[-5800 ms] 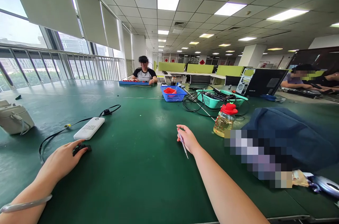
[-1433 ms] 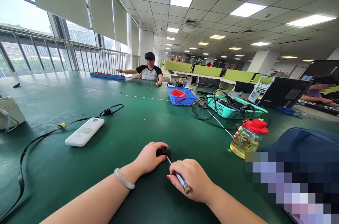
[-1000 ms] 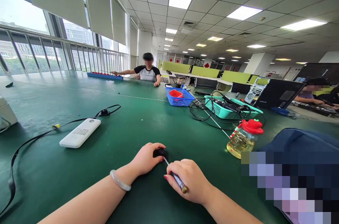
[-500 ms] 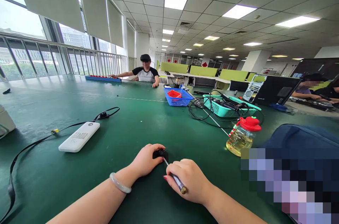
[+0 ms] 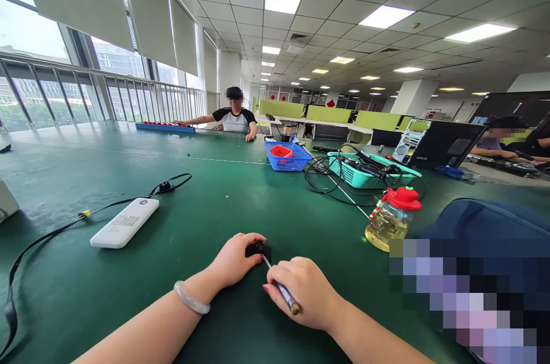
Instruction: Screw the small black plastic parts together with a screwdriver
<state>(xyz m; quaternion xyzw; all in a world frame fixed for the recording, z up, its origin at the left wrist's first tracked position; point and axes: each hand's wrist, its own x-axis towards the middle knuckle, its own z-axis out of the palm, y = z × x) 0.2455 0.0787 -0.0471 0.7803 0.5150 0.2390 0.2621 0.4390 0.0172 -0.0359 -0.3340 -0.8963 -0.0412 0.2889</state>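
Between the thumb and fingers of my left hand [image 5: 234, 259] is a small black block-like part [image 5: 259, 249], held on the green tabletop [image 5: 206, 209]; its kind does not show. My right hand [image 5: 303, 292] is closed round the handle of a screwdriver [image 5: 287, 298]. The thin metal shaft slants up and left, and its end meets the black part beside my left thumb. The exact contact of the tip is too small to make out. A pale bangle [image 5: 191, 298] circles my left wrist.
Left lies a white power bank [image 5: 125, 223] beside a black strap [image 5: 55, 232]. To the right stand a red-lidded bottle [image 5: 389, 223], a teal basket of cables [image 5: 365, 179] and a dark blue bag [image 5: 494, 220]. A blue basket [image 5: 287, 162] is farther back. Across the table sits a person [image 5: 235, 117].
The whole view has shifted very slightly. Both hands keep the same hold on the black part and the screwdriver.
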